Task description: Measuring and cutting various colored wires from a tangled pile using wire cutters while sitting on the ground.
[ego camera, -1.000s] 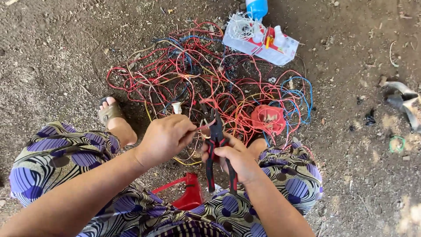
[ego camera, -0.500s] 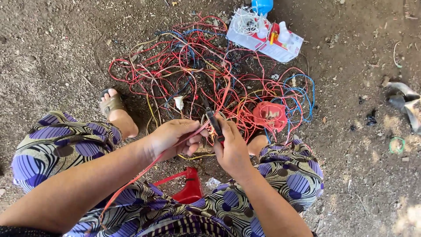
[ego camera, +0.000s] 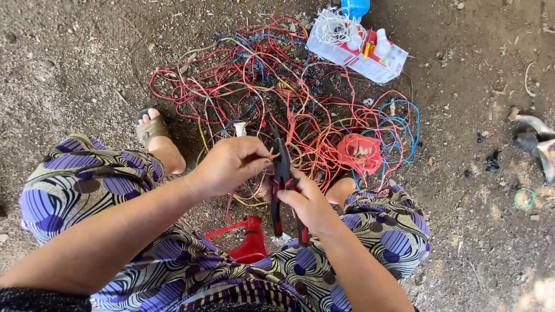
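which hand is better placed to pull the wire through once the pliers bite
Left, probably. The left hand already pinches a thin wire right at the nose of the pliers, while the right hand is wrapped around the plier handles and has no free fingers.

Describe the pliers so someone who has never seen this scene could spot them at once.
Start at the big tangle of red, blue and yellow wires on the dirt ground, then drop to its near edge, where the two hands meet. The pliers stand upright in the right hand, beside the left hand. Dark jaws and red-and-black handles mark them as the only rigid tool among loose wires.
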